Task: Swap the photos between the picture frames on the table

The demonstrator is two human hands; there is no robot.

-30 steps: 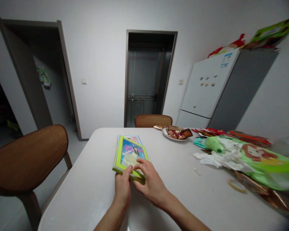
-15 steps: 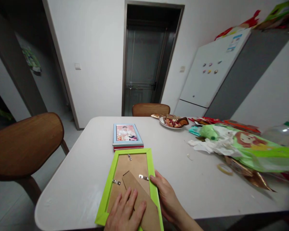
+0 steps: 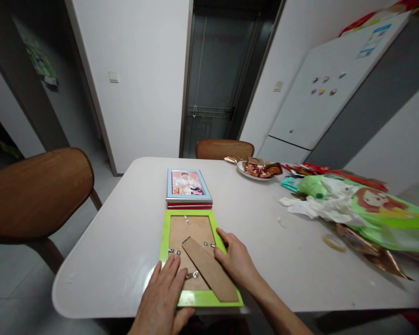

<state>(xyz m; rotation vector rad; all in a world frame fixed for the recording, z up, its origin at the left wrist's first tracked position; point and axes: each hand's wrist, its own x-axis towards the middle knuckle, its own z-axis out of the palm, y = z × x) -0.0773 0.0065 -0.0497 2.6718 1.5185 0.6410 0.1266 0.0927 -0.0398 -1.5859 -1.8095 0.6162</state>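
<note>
A green picture frame (image 3: 165, 232) lies back side up near the table's front edge, its brown backing (image 3: 192, 228) showing with metal clips and a slanted stand flap (image 3: 212, 274). My left hand (image 3: 164, 291) rests on the frame's lower left side, fingers stretched over the backing, thumb at the bottom edge. My right hand (image 3: 235, 258) grips the right side, its thumb on the backing beside a clip. Just beyond lies a light blue frame (image 3: 206, 190) with a photo, stacked on red frames (image 3: 190, 205).
On the white table (image 3: 111, 251), a plate of food (image 3: 242, 171) stands at the back. Wrappers, white tissues (image 3: 314, 207), a green bag (image 3: 401, 228) and a tape roll (image 3: 334, 243) lie on the right. Wooden chairs stand left (image 3: 38, 195) and behind (image 3: 225, 149).
The green frame now lies straighter and closer to the stacked frames. My left hand has slid off the stand flap to the lower left side, uncovering a bottom clip. The view has shifted.
</note>
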